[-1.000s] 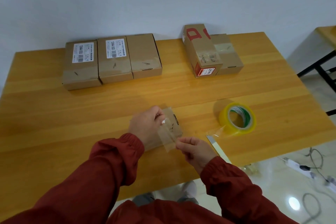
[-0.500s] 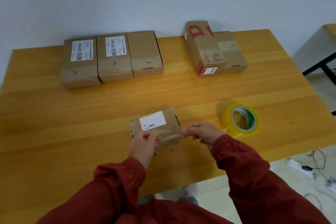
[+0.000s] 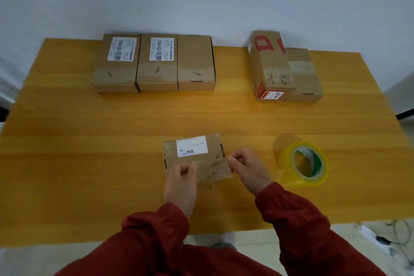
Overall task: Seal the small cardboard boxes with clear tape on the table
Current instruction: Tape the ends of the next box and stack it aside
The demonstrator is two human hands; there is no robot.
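tape strip (image 3: 211,169) lowered onto box (image 3: 192,149), pinched by left hand (image 3: 181,182), right hand (image 3: 247,169).

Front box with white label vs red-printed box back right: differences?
The front box lies nearest the person; the red-printed box sits back right. The front box carries a white top label; the red-printed box has red marks and a red-white end label. The left hand and right hand pinch a tape strip over the front box; the red-printed box is untouched. Both are brown cardboard.
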